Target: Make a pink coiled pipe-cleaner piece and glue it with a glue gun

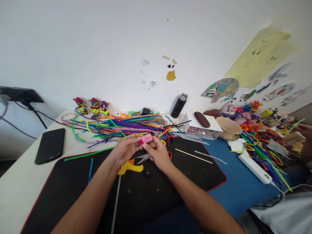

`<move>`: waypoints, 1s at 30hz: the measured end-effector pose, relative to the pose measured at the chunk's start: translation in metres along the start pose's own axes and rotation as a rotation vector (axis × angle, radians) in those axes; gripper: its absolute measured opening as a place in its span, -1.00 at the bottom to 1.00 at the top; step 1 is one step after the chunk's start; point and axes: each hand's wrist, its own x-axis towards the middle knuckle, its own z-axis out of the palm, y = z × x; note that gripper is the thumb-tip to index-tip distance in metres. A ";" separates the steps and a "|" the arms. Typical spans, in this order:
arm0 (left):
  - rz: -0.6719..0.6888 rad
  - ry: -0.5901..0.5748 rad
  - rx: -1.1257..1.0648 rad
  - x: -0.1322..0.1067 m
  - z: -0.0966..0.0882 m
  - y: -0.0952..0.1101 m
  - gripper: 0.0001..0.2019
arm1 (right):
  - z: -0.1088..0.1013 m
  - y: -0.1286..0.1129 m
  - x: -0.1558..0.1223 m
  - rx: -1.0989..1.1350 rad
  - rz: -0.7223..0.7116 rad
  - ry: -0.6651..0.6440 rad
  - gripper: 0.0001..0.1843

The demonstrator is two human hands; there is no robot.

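Note:
My left hand (125, 148) and my right hand (157, 152) meet above a black mat (73, 188), both pinching a small pink coiled pipe-cleaner piece (145, 139) between their fingertips. Under the hands lie a yellow glue gun (130, 167) and scissors (141, 159) with an orange handle. A big heap of coloured pipe cleaners (119, 125) lies just beyond the hands.
A black phone (50, 145) lies at the left. Three small pipe-cleaner figures (91, 105) stand by the wall. A black flask (179, 105), a white box (203, 128), a bowl (229, 127), a white power strip (254, 168) and more craft pieces (263, 136) crowd the right. Another person's hand (303, 130) shows at far right.

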 end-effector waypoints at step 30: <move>-0.004 -0.010 0.000 0.001 -0.001 -0.001 -0.76 | 0.000 -0.001 0.000 0.003 -0.001 -0.001 -0.50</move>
